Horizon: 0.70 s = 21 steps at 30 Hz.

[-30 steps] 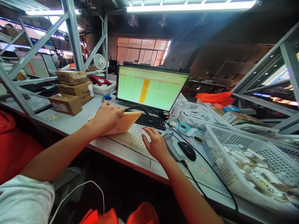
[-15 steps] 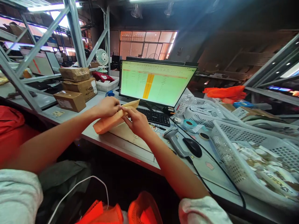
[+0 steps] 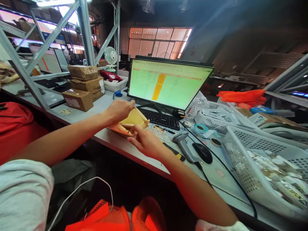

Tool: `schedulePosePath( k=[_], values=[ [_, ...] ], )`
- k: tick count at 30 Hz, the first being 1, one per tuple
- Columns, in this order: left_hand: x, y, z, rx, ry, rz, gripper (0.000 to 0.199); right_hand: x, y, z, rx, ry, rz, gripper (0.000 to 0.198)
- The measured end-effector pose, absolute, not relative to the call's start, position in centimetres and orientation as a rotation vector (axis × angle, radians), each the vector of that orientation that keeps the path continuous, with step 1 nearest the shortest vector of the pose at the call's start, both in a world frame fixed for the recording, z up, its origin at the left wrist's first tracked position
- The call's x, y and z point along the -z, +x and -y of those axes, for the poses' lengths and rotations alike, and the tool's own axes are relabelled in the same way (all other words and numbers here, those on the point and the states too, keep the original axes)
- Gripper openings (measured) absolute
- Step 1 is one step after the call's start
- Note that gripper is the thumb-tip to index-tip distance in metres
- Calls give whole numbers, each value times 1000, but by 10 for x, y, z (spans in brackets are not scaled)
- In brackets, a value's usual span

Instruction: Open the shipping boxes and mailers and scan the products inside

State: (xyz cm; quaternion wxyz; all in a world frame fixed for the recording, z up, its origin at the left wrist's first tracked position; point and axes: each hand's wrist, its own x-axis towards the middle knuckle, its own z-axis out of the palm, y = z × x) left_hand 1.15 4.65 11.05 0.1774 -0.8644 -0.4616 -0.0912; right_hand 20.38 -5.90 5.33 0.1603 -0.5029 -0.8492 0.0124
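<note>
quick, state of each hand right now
Left hand: closed, holding the yellow envelope by its upper edge.
Right hand: partly curled at the envelope's near edge; grip cannot be told.

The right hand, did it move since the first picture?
Yes. Judged against the grey scanner, the right hand has moved left, farther from it, and is now at the yellow envelope.

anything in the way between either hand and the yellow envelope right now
Nothing visible is. The left hand holds the yellow envelope at its upper edge, and the right hand has its fingers at the near edge of the opening. The keyboard lies behind it, not in between.
</note>
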Motion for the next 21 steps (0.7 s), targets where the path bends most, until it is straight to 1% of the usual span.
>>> schedulePosePath(
  k=[3,5,6,8,10,15,19,21],
  values=[
    [-115,29,-35,280,-2472,1262,32,-49,181,62,-339,-1262,2293,25],
    [-116,36,-32,324,-2441,1252,31,-39,166,63,-426,-1185,2158,17],
    [-115,36,-32,332,-2430,1246,31,-33,161,64,-433,-1168,2104,16],
    [-111,30,-36,317,-2429,1229,31,-21,158,67,-400,-1138,2043,30],
    [-104,19,-44,298,-2449,1205,33,-12,165,71,-324,-1084,2061,35],
    [-94,-2,-59,341,-2480,1103,36,-6,185,79,-27,-1046,2207,31],
    [-110,5,-32,511,-2484,887,36,-6,188,79,-7,-1093,2167,26],
    [-119,12,-4,540,-2558,708,31,-3,188,77,-27,-1094,2137,26]
  ],
)
